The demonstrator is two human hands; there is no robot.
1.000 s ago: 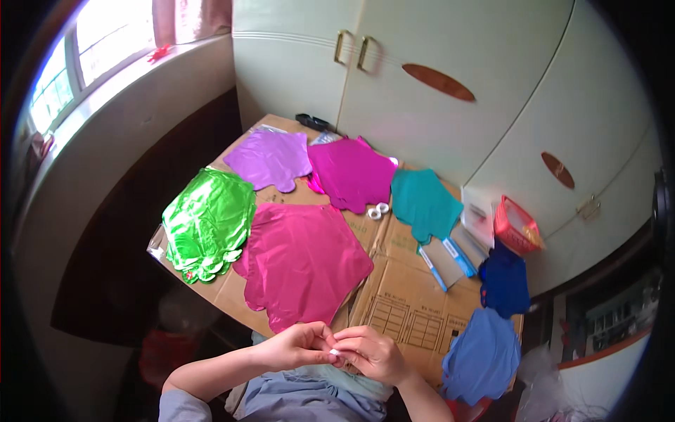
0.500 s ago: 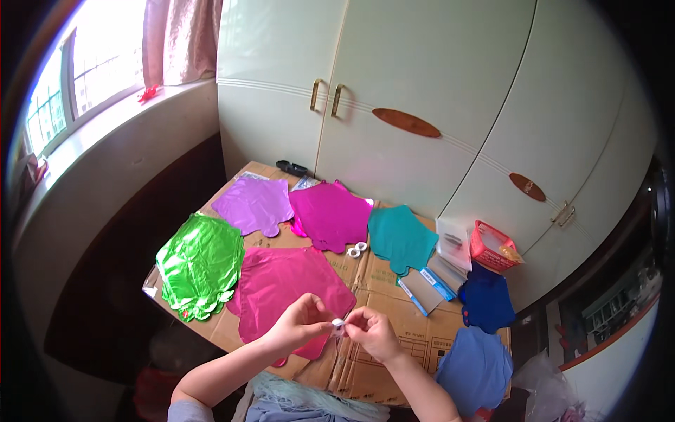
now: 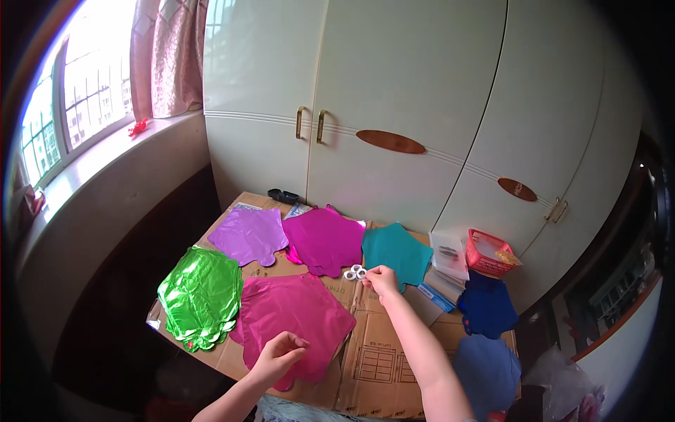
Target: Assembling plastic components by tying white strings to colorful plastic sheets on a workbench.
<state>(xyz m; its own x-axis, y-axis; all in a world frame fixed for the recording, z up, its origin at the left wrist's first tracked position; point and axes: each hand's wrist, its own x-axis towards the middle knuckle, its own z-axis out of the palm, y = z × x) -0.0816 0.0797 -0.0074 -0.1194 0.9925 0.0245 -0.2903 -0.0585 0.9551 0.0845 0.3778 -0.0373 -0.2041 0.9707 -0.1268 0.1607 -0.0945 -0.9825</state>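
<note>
At frame center, the right hand (image 3: pixel 382 280) pinches a white ring (image 3: pixel 362 275) beside two more rings (image 3: pixel 349 276); at lower center, the left hand (image 3: pixel 278 355) curls over pink foil (image 3: pixel 299 309), its grip unclear.

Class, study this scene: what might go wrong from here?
1. The right hand is at the closely grouped white rolls; a nudge might scatter them.
2. The left hand is over the pink sheets, contact unclear; pressing down could crease them.
3. The right forearm lies close beside the light blue sheets and might brush them.
</note>
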